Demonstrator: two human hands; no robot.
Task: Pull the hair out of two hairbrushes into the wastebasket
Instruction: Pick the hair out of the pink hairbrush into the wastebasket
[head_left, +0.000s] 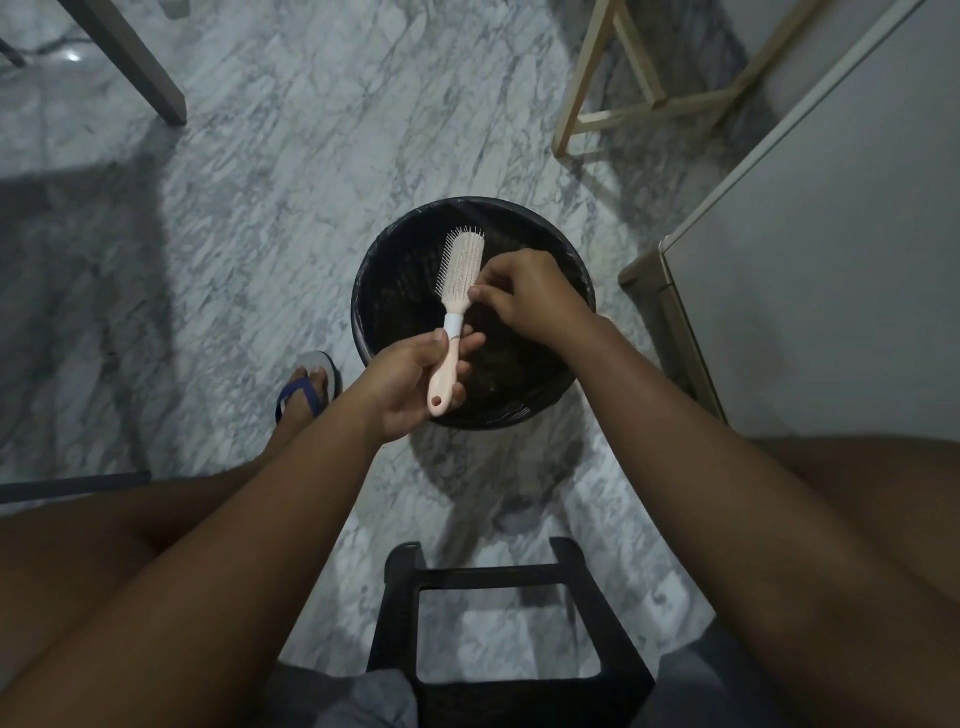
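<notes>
A pale pink hairbrush (461, 265) with a white band at its neck is held over the round black wastebasket (384, 270), bristle head pointing away from me. My left hand (410, 384) grips its handle. My right hand (524, 296) is at the right side of the bristle head, fingertips pinched together against the bristles; whether hair sits between them is too small to tell. Only one brush is in view. The basket is lined with a black bag, its inside dark.
Marble floor all around. A black stool frame (498, 629) stands between my knees. A wooden stool's legs (644, 98) are at the back right, a white cabinet (810, 249) on the right, a table leg (140, 62) at the back left. My foot in a sandal (306, 389) rests left of the basket.
</notes>
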